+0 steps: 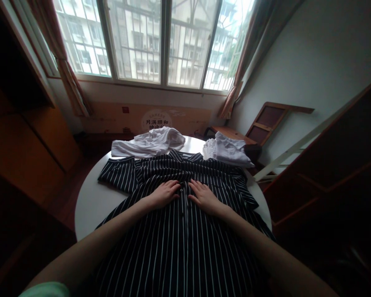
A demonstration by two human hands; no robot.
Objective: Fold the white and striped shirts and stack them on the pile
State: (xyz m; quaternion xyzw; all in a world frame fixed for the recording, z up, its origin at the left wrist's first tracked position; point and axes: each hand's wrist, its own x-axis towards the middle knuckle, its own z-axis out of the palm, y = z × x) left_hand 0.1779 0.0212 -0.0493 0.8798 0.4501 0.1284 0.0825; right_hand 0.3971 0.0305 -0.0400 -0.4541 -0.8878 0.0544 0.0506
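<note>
A black shirt with white stripes (170, 239) lies spread on a round white table (89, 202), its collar at the far side and its lower part toward me. Down its middle runs a buttoned front. My left hand (165, 193) rests flat on the cloth just left of the buttons, fingers stretched out. On the other side of the buttons my right hand (205, 197) lies palm down, its fingers also extended. The fabric is wrinkled beyond both hands. Neither hand grips anything.
Behind the shirt's left shoulder lies a loose white garment (151, 142). A heap of folded white cloth (225, 149) sits at the back right. Past the table stand a wooden chair (266, 119) and a barred window (160, 41) with curtains (68, 78).
</note>
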